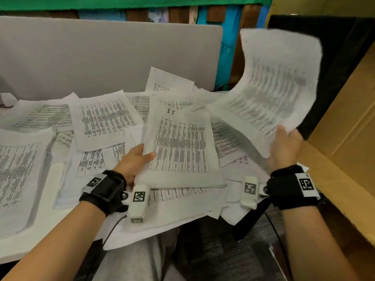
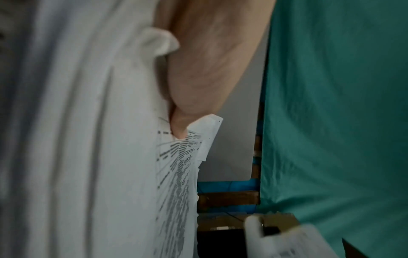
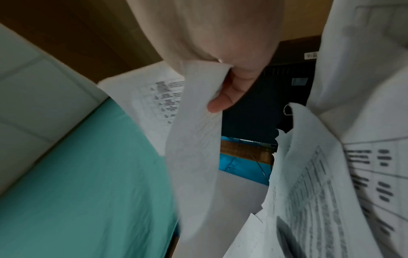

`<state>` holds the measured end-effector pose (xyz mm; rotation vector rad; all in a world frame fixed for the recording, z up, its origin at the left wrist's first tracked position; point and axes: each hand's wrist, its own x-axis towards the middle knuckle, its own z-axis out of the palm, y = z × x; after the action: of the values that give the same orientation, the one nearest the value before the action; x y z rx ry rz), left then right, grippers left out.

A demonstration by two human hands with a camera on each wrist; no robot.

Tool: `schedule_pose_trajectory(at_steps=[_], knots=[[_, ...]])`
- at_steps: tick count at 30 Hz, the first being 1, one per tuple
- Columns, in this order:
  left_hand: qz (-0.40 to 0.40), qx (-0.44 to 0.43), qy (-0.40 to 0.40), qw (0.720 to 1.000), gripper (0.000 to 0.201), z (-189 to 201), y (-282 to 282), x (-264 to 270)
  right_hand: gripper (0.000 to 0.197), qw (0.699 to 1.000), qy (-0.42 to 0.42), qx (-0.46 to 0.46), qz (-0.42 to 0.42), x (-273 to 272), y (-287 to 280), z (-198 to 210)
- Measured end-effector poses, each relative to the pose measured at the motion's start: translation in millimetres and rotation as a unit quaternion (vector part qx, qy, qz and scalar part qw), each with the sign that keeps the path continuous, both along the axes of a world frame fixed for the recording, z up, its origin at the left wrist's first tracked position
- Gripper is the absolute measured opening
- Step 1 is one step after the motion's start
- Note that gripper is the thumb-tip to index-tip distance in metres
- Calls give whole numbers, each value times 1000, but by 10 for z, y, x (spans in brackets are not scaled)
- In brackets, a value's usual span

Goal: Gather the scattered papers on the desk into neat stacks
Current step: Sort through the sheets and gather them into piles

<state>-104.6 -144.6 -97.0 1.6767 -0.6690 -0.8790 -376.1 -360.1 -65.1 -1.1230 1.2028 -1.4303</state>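
Printed white sheets lie scattered over the desk [image 1: 40,246]. My left hand [image 1: 136,159] grips the left edge of a thin stack of papers [image 1: 180,147], thumb on top, held slightly above the pile in the middle. In the left wrist view the thumb [image 2: 178,129] presses on that stack [image 2: 174,183]. My right hand [image 1: 286,145] pinches the lower corner of a single sheet [image 1: 272,86], lifted and curling in the air at the right, blurred. The right wrist view shows the fingers [image 3: 229,94] pinching that sheet [image 3: 194,157].
A thicker pile of papers [image 1: 18,175] lies at the desk's left. A grey partition [image 1: 101,55] stands behind the desk. A cardboard box [image 1: 349,138] and a black panel [image 1: 332,57] close off the right side. Some sheets overhang the front edge.
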Motion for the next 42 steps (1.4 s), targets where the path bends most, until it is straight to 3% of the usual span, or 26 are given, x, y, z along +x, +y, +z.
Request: schedule_pose_trajectory(at_steps=[5,10,12,13,15,17,19,21,22,24,26,29,31,34,36,38,40,42], knots=[[-2,5,15,1000,32,41,2,-27,29,963,90,63,246,318,364,-41],[-1,-3,37,999,44,148,44,-96,29,920,193,52,338,619,587,-198],[-12,12,62,998,75,95,51,0,30,904,211,45,369,704,617,-274],[-25,18,57,998,79,74,49,23,34,894,214,42,390,734,635,-297],[-39,18,13,999,51,30,30,39,51,882,212,56,417,771,623,-341],[-33,24,-9,999,38,-5,-3,43,69,911,170,85,366,763,563,-334],[-13,12,-16,1000,35,-18,-4,37,82,970,113,100,189,635,426,-292],[29,-5,-12,999,30,-26,21,72,78,993,13,114,29,443,246,-245],[49,-16,-2,999,28,-30,37,97,65,990,-39,136,3,359,195,-212],[71,-41,35,996,32,-34,56,117,31,975,-108,186,61,273,196,-172],[78,-61,78,992,34,-52,46,121,10,957,-109,199,181,267,308,-127],[84,-72,97,989,23,-29,48,92,24,914,-65,212,341,409,473,-163],[75,-77,100,989,27,-22,45,93,29,889,-6,226,399,530,567,-216],[69,-70,61,993,36,-48,46,117,18,913,40,202,352,564,513,-255],[45,-70,40,996,34,-42,52,84,14,950,123,115,261,466,318,-253],[17,-61,18,998,32,-43,52,52,17,966,199,-10,162,285,157,-160],[2,-49,0,999,29,-43,39,34,22,972,195,-118,64,75,122,39],[-14,-35,-9,999,29,-35,16,24,28,974,125,-186,-20,-104,97,206]])
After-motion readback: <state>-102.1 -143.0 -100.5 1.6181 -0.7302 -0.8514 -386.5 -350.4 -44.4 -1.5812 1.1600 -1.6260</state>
